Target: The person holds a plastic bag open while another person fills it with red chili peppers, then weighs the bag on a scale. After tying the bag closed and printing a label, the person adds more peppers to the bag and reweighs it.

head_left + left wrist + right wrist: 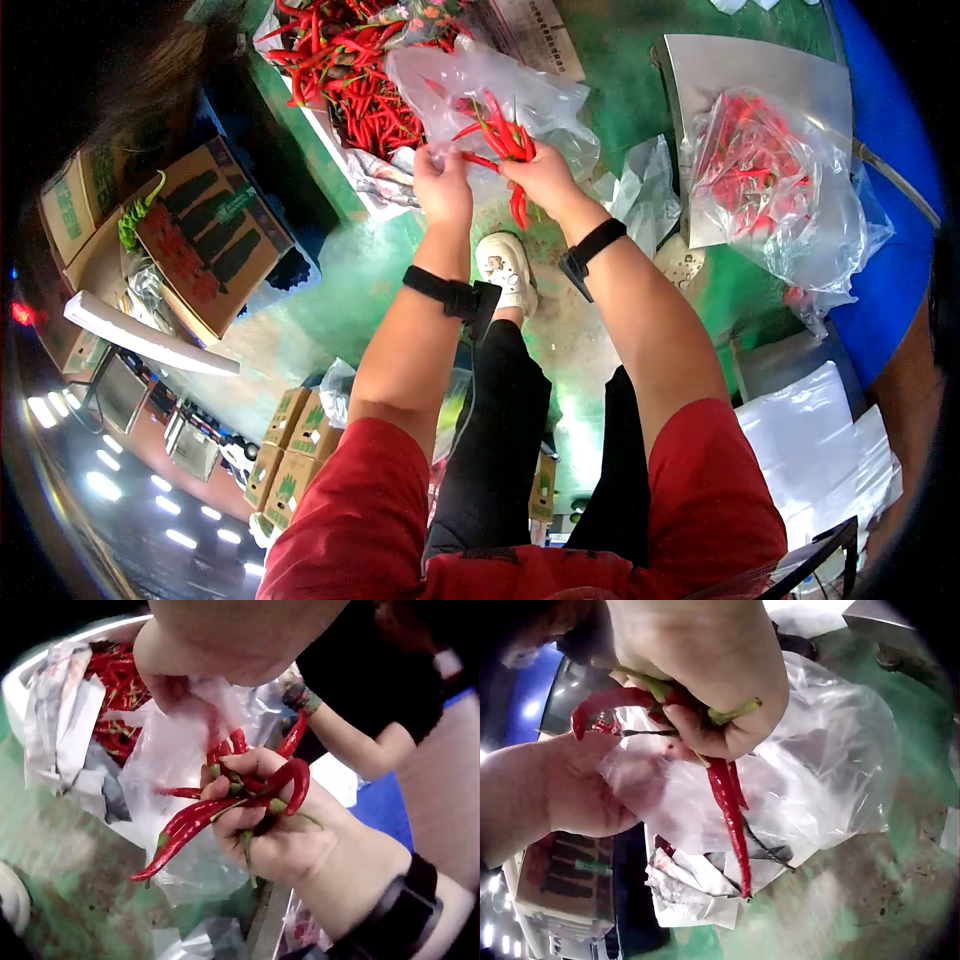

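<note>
At 12 o'clock the right hand (548, 182) is curled round a bunch of red chillies (503, 140), stalk ends in the fist, at the mouth of a clear bag (545, 95). At its 9 o'clock the left hand (443, 188) pinches the bag's rim. The chillies look light, slick and easily snapped, so they are best gripped near the stalks. Further off, at 11 o'clock, lies a chilli heap (345, 70); at 2 o'clock, 1 filled bag (775, 185).

Arms outstretched; left hand (443, 188) seemingly pinching, right hand (543, 178) gripping tight.
</note>
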### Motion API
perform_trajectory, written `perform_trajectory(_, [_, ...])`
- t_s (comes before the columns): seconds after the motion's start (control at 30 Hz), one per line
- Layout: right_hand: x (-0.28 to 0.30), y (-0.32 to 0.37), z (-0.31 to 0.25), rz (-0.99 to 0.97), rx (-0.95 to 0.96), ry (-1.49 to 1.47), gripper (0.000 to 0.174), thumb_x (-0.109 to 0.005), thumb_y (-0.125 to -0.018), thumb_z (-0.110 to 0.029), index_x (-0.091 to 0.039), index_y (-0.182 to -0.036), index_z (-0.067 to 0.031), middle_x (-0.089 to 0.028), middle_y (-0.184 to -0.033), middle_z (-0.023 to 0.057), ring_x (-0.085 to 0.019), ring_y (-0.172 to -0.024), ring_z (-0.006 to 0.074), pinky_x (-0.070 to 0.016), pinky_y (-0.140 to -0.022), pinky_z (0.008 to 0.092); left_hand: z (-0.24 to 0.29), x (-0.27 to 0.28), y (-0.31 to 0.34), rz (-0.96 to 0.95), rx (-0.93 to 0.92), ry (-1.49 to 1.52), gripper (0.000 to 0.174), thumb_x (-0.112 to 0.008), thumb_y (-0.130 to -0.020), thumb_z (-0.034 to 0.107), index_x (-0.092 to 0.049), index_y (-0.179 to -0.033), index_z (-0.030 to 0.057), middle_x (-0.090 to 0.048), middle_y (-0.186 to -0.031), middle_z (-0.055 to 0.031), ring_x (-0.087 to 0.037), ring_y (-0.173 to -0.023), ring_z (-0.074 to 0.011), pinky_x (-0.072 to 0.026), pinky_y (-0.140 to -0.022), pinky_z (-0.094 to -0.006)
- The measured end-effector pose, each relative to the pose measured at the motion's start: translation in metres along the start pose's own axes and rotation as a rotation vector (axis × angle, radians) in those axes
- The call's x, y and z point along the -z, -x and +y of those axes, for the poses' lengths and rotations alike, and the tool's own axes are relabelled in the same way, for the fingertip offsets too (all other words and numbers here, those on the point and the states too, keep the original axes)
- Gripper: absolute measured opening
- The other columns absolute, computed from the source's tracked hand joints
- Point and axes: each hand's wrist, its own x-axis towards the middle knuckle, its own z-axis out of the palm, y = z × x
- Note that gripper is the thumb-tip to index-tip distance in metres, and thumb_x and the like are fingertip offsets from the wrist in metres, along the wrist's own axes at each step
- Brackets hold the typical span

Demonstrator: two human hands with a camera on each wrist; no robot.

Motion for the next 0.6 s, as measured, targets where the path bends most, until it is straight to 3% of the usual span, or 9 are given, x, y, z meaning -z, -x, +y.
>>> perform_trajectory(0.07, [-0.001,-0.003,-0.008,-0.035,-0.081,-0.073,0.014,-0.059,-0.071,-0.007,-0.057,-0.084,-0.0069,-0.053,-0.065,0.0007,-0.050,-0.053,0.0109,-0.0379,-0.044,0.0240,0.037,0.010,0.014,0.043,-0.132,-0.433,0.014,-0.043,-0.085,0.009,-0.051,-0.092,-0.0016,-0.057,-0.075,-0.0059,-0.051,-0.063,-0.0109,-0.0411,-0.059,-0.0224])
perform_trajectory(0.1, [-0.001,-0.009,-0.007,0.023,-0.091,-0.166,0.015,-0.059,-0.070,-0.007,-0.057,-0.084,-0.0049,-0.052,-0.063,0.0006,-0.047,-0.050,0.0101,-0.0363,-0.043,0.0246,0.027,0.011,0.018,0.091,-0.311,-0.285,0.014,-0.041,-0.085,0.006,-0.054,-0.083,-0.0003,-0.054,-0.062,-0.0098,-0.051,-0.057,-0.0148,-0.0419,-0.056,-0.0282])
perform_trajectory(0.13, [-0.001,-0.017,-0.004,0.082,-0.099,-0.258,0.015,-0.060,-0.069,-0.008,-0.058,-0.083,-0.0030,-0.051,-0.061,0.0005,-0.044,-0.047,0.0093,-0.0347,-0.042,0.0253,0.034,0.015,0.032,-0.014,-0.266,-0.250,0.017,-0.039,-0.086,0.006,-0.053,-0.090,-0.0013,-0.054,-0.064,-0.0070,-0.051,-0.057,-0.0123,-0.0412,-0.056,-0.0250])
perform_trajectory(0.2, [0.003,-0.026,-0.005,0.057,-0.097,-0.268,0.018,-0.060,-0.072,-0.009,-0.057,-0.088,-0.0016,-0.053,-0.060,0.0020,-0.045,-0.044,0.0110,-0.0355,-0.040,0.0246,0.065,0.017,0.080,-0.249,-0.087,-0.012,0.022,-0.037,-0.088,0.009,-0.052,-0.101,-0.0010,-0.052,-0.063,-0.0022,-0.047,-0.056,-0.0085,-0.0376,-0.052,-0.0204])
perform_trajectory(0.27, [0.003,-0.025,-0.030,0.366,-0.008,-0.653,0.017,-0.059,-0.074,-0.010,-0.054,-0.090,-0.0057,-0.055,-0.066,0.0047,-0.053,-0.054,0.0128,-0.0384,-0.041,0.0241,0.084,0.017,0.128,-0.477,0.238,0.147,0.028,-0.037,-0.089,0.014,-0.051,-0.110,0.0020,-0.041,-0.053,0.0042,-0.034,-0.047,-0.0040,-0.0256,-0.043,-0.0178])
perform_trajectory(0.33, [0.019,-0.022,-0.042,0.372,0.077,-0.683,0.016,-0.056,-0.076,-0.014,-0.054,-0.090,-0.0057,-0.054,-0.069,0.0045,-0.053,-0.057,0.0130,-0.0396,-0.043,0.0252,0.100,0.018,0.164,-0.731,0.451,0.316,0.034,-0.040,-0.089,0.020,-0.045,-0.118,0.0036,-0.034,-0.050,0.0061,-0.029,-0.044,-0.0035,-0.0225,-0.042,-0.0174])
perform_trajectory(0.5, [0.062,-0.023,-0.065,0.338,0.409,-0.843,0.027,-0.042,-0.087,-0.029,-0.052,-0.093,-0.0059,-0.053,-0.083,0.0036,-0.054,-0.065,0.0138,-0.0442,-0.050,0.0295,0.101,0.015,0.158,-0.658,0.515,0.516,0.031,-0.040,-0.089,0.017,-0.045,-0.117,0.0048,-0.038,-0.055,0.0044,-0.034,-0.049,-0.0043,-0.0276,-0.046,-0.0177])
perform_trajectory(0.57, [0.085,-0.025,-0.062,0.347,0.132,-0.882,0.033,-0.033,-0.089,-0.033,-0.051,-0.091,-0.0063,-0.051,-0.087,0.0035,-0.052,-0.069,0.0125,-0.0440,-0.054,0.0298,0.070,0.004,0.155,-0.597,0.402,0.356,0.029,-0.044,-0.087,0.013,-0.046,-0.115,0.0040,-0.043,-0.060,0.0029,-0.039,-0.054,-0.0046,-0.0325,-0.050,-0.0184])
perform_trajectory(0.6, [0.083,-0.018,-0.075,0.346,0.137,-0.882,0.033,-0.033,-0.089,-0.033,-0.051,-0.091,-0.0063,-0.051,-0.087,0.0035,-0.052,-0.069,0.0125,-0.0440,-0.054,0.0298,0.054,0.001,0.155,-0.529,0.291,0.194,0.028,-0.047,-0.085,0.010,-0.046,-0.113,0.0031,-0.049,-0.066,0.0013,-0.044,-0.059,-0.0049,-0.0374,-0.053,-0.0190])
